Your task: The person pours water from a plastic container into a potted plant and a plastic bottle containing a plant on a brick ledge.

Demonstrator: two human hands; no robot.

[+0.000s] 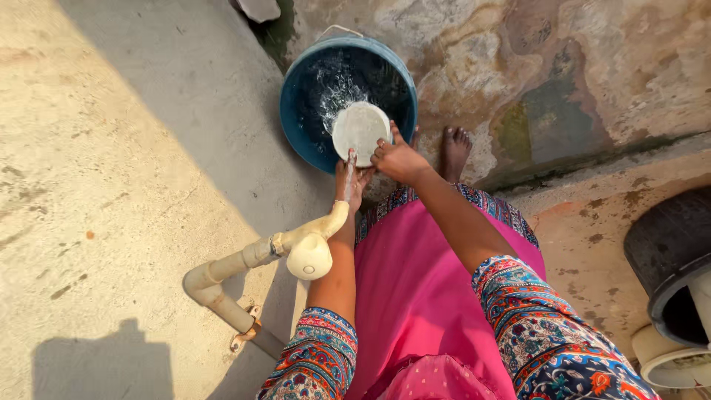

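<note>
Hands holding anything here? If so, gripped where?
Both hands hold a round white plate over the blue bucket. The right hand grips its lower right rim; the left hand is at its bottom edge, under the tap's stream.

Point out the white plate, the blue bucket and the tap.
white plate (360, 130), head view, middle of its pale face.
blue bucket (292, 111), head view, left side of its rim.
tap (309, 255), head view, its round cream handle.
</note>
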